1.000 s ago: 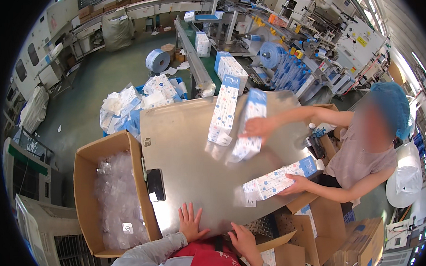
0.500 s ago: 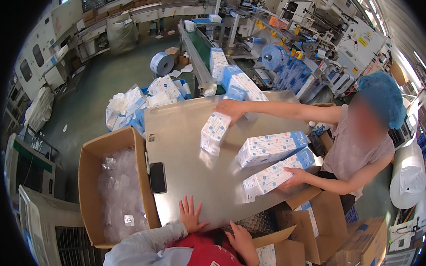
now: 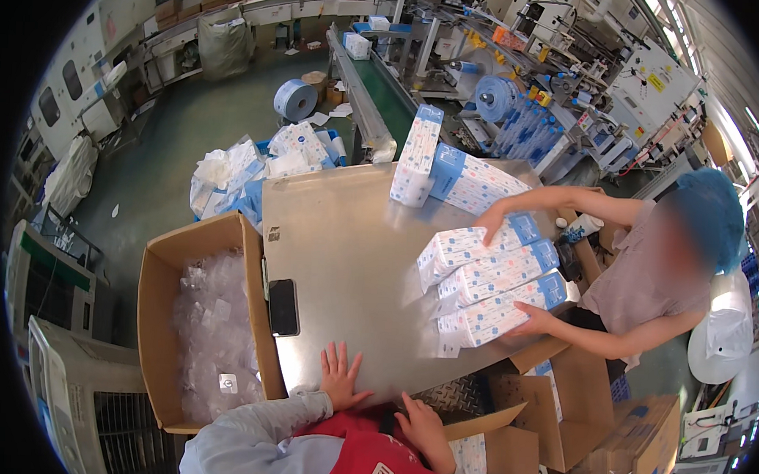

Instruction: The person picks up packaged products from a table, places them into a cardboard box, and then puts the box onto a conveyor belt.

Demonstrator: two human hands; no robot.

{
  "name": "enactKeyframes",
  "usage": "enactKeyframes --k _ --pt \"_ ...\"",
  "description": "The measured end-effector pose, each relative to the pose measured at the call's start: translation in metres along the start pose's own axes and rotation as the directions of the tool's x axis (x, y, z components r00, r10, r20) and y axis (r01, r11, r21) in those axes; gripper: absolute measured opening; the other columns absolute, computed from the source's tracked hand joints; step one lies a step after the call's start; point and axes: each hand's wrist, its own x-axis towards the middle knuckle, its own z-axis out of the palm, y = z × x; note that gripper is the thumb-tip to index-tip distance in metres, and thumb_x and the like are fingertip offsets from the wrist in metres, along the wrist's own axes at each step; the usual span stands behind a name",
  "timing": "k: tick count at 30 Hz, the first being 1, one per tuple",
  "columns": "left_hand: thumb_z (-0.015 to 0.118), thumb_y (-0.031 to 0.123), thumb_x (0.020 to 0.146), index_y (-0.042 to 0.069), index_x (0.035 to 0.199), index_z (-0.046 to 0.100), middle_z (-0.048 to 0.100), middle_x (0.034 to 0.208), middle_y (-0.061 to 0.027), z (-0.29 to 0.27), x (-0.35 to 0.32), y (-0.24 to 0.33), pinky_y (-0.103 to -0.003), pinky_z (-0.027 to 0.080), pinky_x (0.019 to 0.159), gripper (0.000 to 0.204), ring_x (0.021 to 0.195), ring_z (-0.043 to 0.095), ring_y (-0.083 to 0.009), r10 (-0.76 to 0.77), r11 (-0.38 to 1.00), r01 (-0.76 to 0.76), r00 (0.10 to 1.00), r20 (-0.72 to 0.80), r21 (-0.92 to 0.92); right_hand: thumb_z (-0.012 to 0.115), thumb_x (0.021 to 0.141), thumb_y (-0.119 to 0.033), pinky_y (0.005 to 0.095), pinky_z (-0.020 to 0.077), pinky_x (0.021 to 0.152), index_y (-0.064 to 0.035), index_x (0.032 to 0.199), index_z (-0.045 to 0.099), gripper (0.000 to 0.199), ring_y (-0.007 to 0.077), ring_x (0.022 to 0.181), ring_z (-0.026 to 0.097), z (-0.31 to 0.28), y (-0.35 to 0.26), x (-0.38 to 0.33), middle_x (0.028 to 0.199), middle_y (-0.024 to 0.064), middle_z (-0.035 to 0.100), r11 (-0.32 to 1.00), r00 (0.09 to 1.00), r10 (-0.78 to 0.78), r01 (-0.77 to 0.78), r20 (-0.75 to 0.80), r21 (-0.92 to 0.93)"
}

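Observation:
My left hand [image 3: 340, 378] lies flat on the near edge of the steel table [image 3: 344, 261], fingers spread, holding nothing. My right hand [image 3: 426, 430] rests at the same edge beside my red apron [image 3: 378, 457], empty, with its fingers loosely stretched. Across the table, a co-worker's hands [image 3: 532, 320] press three long white-and-blue patterned packs [image 3: 492, 280] together side by side. Toward the far edge, one similar pack [image 3: 417, 154] points away from me, and another pack [image 3: 475, 180] lies slanted beside it. A dark phone [image 3: 283, 307] lies at the table's left edge, beyond my left hand.
A cardboard box [image 3: 152, 312] of clear plastic bags stands left of the table. Open cartons [image 3: 588, 399] holding packs stand at the right. Behind the table runs a green conveyor [image 3: 386, 93], with a heap of wrappers [image 3: 230, 171] left of it and machinery beyond.
The co-worker has brought another pack from the table's middle to the two at the right, making a row of three. Packs from the conveyor have slid onto the table. My hands stay put.

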Motion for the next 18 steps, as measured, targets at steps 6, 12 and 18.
enactKeyframes --k 6,12,18 --pt "0.065 0.047 0.081 0.001 0.142 0.035 0.038 0.139 -0.0244 -0.036 0.073 -0.010 -0.063 0.015 0.111 0.083 0.132 0.030 -0.0447 0.015 0.978 -0.051 0.985 -0.174 -0.203 0.062 0.089 -0.027 0.0429 0.0491 0.083 -0.0055 0.130 0.051 0.048 0.0372 0.097 0.060 0.009 -0.002 0.012 0.106 0.0182 0.062 1.000 0.997 0.028 -0.027 0.078 -0.005" --pt "0.074 0.037 0.073 0.018 0.149 0.030 0.022 0.151 -0.0229 -0.153 0.362 -0.046 -0.062 0.017 0.111 0.090 0.142 0.015 -0.0448 0.075 0.983 -0.164 0.754 -0.653 -0.077 0.062 0.089 -0.027 0.0421 0.0488 0.086 -0.0058 0.130 0.052 0.047 0.0368 0.102 0.059 0.014 -0.010 0.027 0.113 0.0174 0.062 0.997 0.996 0.065 -0.068 0.065 0.041" --pt "0.078 0.050 0.060 0.024 0.151 0.023 0.028 0.145 -0.0287 -0.165 0.482 -0.060 -0.057 0.033 0.103 0.110 0.130 0.036 -0.0477 -0.253 0.961 0.221 0.947 -0.197 -0.167 0.061 0.091 -0.027 0.0401 0.0488 0.088 -0.0062 0.127 0.055 0.042 0.0361 0.103 0.060 0.004 -0.007 0.022 0.113 0.0179 0.062 0.965 0.983 0.177 -0.165 -0.043 0.203"
